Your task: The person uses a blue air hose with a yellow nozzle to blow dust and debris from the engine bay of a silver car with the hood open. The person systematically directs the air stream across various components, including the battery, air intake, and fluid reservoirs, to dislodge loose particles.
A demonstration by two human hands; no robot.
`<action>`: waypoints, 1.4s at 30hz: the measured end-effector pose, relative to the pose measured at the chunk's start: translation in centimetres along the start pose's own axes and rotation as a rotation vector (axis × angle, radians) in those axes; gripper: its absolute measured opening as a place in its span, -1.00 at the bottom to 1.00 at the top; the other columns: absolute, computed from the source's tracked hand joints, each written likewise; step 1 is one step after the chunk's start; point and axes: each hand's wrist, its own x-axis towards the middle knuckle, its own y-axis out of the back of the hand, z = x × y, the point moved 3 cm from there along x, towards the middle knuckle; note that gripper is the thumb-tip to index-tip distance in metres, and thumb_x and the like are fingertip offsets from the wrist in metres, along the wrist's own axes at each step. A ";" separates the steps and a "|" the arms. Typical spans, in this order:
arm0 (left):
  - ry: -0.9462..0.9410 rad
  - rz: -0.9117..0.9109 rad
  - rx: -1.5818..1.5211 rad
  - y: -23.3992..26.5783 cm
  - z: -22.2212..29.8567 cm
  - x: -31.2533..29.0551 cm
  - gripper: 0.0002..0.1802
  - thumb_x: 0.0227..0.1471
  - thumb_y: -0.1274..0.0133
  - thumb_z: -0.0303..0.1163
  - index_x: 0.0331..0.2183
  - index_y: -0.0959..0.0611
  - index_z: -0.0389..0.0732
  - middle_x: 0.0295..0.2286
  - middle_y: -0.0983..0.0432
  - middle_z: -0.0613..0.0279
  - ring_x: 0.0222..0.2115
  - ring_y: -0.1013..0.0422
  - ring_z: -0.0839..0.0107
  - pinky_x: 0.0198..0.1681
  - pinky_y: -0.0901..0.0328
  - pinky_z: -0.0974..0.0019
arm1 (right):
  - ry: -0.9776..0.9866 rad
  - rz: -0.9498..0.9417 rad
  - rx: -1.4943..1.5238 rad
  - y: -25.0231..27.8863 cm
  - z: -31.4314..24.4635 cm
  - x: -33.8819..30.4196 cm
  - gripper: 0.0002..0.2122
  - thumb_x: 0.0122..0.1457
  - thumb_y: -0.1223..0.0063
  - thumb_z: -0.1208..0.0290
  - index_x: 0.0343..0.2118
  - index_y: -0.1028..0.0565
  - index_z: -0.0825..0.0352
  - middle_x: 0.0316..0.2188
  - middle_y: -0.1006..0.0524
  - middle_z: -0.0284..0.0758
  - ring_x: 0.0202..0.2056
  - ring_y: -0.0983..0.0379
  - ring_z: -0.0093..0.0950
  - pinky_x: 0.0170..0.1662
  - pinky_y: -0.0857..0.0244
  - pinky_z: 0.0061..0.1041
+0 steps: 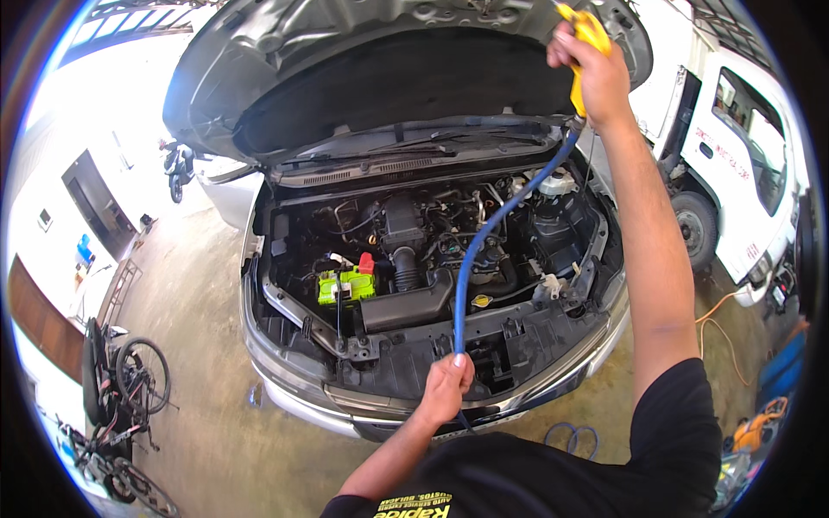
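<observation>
My right hand [596,73] is raised high at the upper right, its fingers wrapped around a yellow air blow gun [591,34]. From the gun's lower end a blue air hose [471,259] curves down across the engine bay. Low in the middle, over the car's front edge, my left hand [446,388] is closed around that hose. Below both hands lies the open engine bay [406,324], with a bright green battery [345,285] on its left, a black air intake box [404,304] in the middle and a yellow cap [481,300] near the front.
The raised hood [389,86] arches over the bay, close to my right hand. A white truck [743,164] stands at the right, an orange hose [717,324] on the floor near it. Bicycles [142,375] are at the lower left. More blue hose [574,436] loops on the floor.
</observation>
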 end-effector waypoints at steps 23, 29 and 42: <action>-0.046 0.475 -0.025 13.1 1.9 -8.3 -0.49 0.44 0.18 -0.06 -0.54 -0.36 -0.13 -0.63 -0.21 0.37 -0.68 -0.07 0.60 -0.63 0.00 0.45 | -0.547 -0.439 -0.101 -29.5 14.0 -10.1 -0.75 0.17 -0.16 0.28 -0.44 -0.52 0.42 -0.64 -0.49 -0.35 -0.56 -0.47 -0.49 -0.40 -0.32 -0.37; -0.018 0.455 -0.073 14.6 2.1 -9.4 -0.49 0.44 0.19 -0.07 -0.53 -0.37 -0.14 -0.63 -0.21 0.37 -0.68 -0.09 0.61 -0.64 -0.01 0.46 | -0.640 -0.163 0.006 -27.9 17.3 -11.4 -0.77 0.16 -0.17 0.33 -0.46 -0.53 0.43 -0.63 -0.50 -0.36 -0.57 -0.47 -0.49 -0.44 -0.31 -0.41; 0.096 0.260 -0.095 14.7 1.5 -6.4 -0.47 0.45 0.19 -0.05 -0.55 -0.37 -0.13 -0.64 -0.20 0.42 -0.66 -0.07 0.64 -0.62 0.00 0.47 | -0.845 0.464 0.145 -4.7 23.8 -14.6 -0.85 0.24 -0.09 0.38 -0.24 -0.57 0.34 -0.45 -0.60 -0.36 -0.42 -0.56 -0.46 -0.23 -0.32 -0.41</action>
